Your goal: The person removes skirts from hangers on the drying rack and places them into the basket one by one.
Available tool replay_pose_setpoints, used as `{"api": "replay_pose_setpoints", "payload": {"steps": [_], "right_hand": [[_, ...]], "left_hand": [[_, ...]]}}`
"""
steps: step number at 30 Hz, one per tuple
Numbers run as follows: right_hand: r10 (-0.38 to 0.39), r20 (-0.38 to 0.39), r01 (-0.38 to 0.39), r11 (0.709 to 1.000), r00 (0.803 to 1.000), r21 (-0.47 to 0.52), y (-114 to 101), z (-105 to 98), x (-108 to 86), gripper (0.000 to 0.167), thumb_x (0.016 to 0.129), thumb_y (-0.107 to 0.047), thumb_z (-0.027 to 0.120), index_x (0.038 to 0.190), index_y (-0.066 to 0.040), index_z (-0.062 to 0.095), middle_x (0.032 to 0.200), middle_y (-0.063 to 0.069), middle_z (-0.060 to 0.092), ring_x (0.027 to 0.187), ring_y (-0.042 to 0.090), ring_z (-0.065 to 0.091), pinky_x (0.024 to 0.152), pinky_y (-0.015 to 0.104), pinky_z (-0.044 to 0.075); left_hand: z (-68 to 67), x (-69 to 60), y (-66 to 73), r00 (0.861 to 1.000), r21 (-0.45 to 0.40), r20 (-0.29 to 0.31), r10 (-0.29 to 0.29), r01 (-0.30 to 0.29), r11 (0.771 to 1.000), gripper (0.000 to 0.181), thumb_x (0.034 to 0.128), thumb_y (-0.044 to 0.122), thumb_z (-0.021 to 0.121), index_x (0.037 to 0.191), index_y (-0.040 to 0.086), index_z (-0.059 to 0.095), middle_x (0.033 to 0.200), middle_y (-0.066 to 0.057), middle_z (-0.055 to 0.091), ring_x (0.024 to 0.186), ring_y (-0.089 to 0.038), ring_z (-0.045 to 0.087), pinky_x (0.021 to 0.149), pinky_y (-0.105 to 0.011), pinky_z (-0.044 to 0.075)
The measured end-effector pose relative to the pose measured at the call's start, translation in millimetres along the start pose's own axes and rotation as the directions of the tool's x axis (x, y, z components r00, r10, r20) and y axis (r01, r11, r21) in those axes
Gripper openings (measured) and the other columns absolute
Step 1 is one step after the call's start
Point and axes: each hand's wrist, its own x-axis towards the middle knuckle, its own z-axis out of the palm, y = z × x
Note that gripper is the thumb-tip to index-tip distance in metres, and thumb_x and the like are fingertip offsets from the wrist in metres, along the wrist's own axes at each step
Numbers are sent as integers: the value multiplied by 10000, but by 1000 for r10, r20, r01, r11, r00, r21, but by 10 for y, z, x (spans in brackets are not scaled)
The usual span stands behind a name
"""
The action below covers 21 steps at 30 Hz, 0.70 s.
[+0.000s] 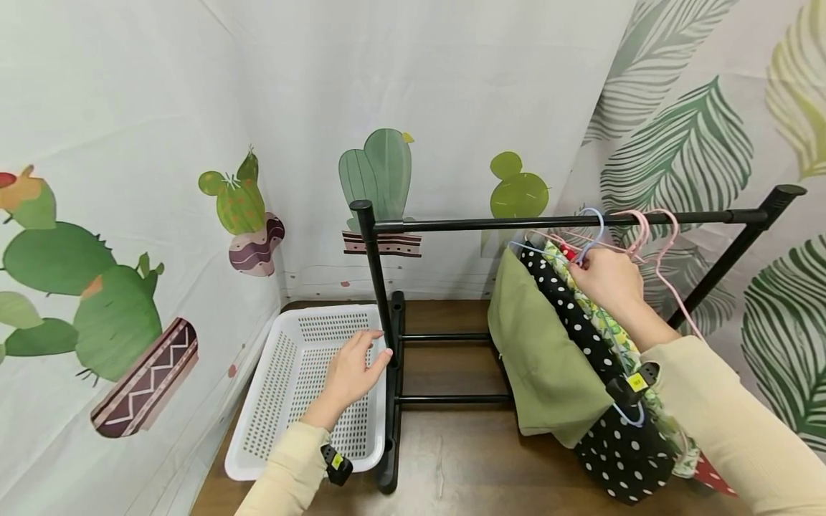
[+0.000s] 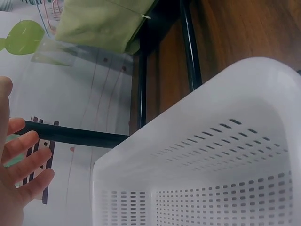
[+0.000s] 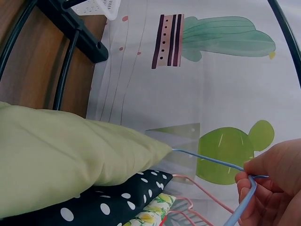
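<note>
Near the neck of a blue hanger (image 3: 207, 157), my right hand (image 1: 606, 276) pinches the wire just under the hook, which loops over the black rail. From this hanger hangs a plain green cushion cover (image 1: 538, 351). Behind it hang a black polka-dot cloth (image 1: 622, 451), a green-and-yellow floral cloth (image 3: 155, 209) and a red dotted cloth (image 1: 713, 473), partly hidden. My left hand (image 1: 351, 369) hovers above the white perforated basket (image 1: 284, 401) beside the rack's left post. Its fingers are spread and relaxed, and they hold nothing.
The black garment rack (image 1: 452, 225) stands on a brown wooden surface (image 1: 445, 466), with two low crossbars. Several pink hangers (image 1: 667, 244) hang at the rail's right part. Cactus-print and leaf-print curtains (image 1: 684, 143) enclose the back and sides.
</note>
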Motion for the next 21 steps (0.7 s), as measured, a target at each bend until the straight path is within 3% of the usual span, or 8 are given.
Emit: {"api": "replay_pose_setpoints", "payload": {"steps": [8, 16, 21], "right_hand": [[-19, -23, 19, 1000, 1000, -1, -26, 3, 29, 350, 848, -264, 506, 538, -118, 436, 498, 50, 458, 471, 262, 444, 404, 392, 320], [-79, -83, 80, 997, 993, 1, -59, 8, 42, 361, 850, -217, 519, 515, -128, 419, 463, 22, 417, 441, 231, 406, 403, 339, 293], [-94, -97, 95, 996, 991, 1, -75, 2, 56, 357, 847, -213, 514, 511, -132, 424, 466, 17, 421, 444, 234, 407, 409, 343, 297]], "left_hand": [[60, -6, -11, 1000, -17, -9, -1, 1, 1000, 373, 880, 353, 580, 1174, 124, 603, 1110, -19, 603, 919, -177, 608, 681, -369, 496], [80, -25, 3, 998, -45, 42, -46, 48, 998, 383, 894, 367, 567, 1211, 151, 582, 1145, -12, 592, 923, -177, 609, 691, -352, 494], [93, -29, 10, 998, -34, 43, -54, 55, 998, 371, 897, 376, 561, 1213, 183, 579, 1135, -5, 594, 912, -167, 608, 680, -340, 490]]}}
